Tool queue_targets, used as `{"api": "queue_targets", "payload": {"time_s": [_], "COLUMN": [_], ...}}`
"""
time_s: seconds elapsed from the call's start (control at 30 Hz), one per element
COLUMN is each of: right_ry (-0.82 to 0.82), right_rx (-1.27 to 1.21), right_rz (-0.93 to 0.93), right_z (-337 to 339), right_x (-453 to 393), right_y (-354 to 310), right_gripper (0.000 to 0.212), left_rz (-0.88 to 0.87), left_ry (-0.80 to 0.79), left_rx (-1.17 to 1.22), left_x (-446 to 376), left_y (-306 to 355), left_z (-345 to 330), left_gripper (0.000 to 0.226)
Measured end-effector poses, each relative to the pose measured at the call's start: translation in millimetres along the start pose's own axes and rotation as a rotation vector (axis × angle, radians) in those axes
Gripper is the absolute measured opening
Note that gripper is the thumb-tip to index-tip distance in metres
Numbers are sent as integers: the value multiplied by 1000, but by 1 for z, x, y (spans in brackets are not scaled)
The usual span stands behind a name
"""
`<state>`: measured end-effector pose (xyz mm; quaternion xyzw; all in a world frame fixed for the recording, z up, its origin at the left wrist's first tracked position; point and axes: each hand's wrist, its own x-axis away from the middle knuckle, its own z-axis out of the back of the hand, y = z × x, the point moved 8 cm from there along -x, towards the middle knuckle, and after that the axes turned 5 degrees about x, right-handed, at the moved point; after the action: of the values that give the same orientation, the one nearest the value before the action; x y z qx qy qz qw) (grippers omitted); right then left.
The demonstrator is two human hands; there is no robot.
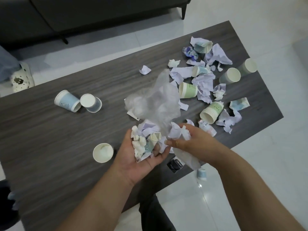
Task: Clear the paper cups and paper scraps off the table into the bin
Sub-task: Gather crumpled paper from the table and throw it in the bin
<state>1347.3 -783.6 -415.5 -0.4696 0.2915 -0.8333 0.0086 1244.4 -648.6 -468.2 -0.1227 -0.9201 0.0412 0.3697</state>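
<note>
Hands over grey table (50, 130): our left hand (141, 157) cups crumpled scraps w/ crushed cup (146, 142), palm up; right hand (188, 144) pinches tissue wad (181, 132), fingers curled.

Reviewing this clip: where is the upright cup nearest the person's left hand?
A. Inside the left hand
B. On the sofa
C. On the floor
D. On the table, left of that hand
D: the upright cup stands on the table, just left of the left hand.
</note>
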Motion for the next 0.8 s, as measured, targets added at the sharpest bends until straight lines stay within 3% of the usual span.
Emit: {"api": "queue_targets", "payload": {"time_s": [0.07,0.13,0.33,0.4,0.47,0.63,0.73,0.8], "right_ry": [-2,-46,-71,-90,-122,-165,-58,41], "right_rx": [146,278,502,539,506,421,245,34], "right_rz": [6,25,34,54,61,20,-14,-9], "right_z": [-1,-7,-12,-16,-22,-16,2,18], "right_x": [-2,-4,-6,-5,-4,5,9,13], "right_y": [2,2,-2,-4,-3,14,26,27], "right_gripper": [46,47,46,43,39,18,21,29], "left_rz": [-75,-158,-222,-222,-238,-367,-396,-450], "left_ry": [-64,-97,74,79,68,145,223,361], "left_rx": [-10,-66,-289,-319,-340,-270,-376,-529], "left_x": [2,2,-7,-9,-11,-10,-9,-1], "left_y": [5,13,31,30,30,63,79,87], "left_z": [-4,-12,-30,-40,-49,-52,-45,-36], "left_gripper": [52,39,36,49,54,29,25,20]}}
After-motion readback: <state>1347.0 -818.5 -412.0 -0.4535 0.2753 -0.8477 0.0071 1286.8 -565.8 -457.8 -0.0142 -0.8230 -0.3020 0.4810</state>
